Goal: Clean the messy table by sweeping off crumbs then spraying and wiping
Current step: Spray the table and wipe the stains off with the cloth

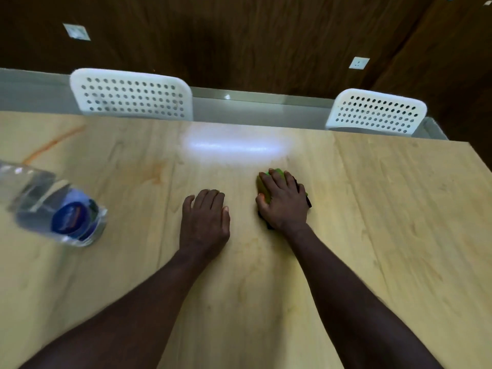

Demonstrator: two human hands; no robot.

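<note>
The clear bottle (pixel 57 209) stands at the table's (pixel 372 235) left. Your left hand (pixel 205 219) rests flat, palm down, grasping nothing. Your right hand (pixel 283 199) presses the green sponge (pixel 262 186) at centre; it is likely soft and light, so cover it from above.

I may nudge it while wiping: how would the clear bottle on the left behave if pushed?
The clear bottle stands upright on the table, so a high push would probably tip it. It looks like thin plastic, likely light, and round enough to roll once down.
</note>
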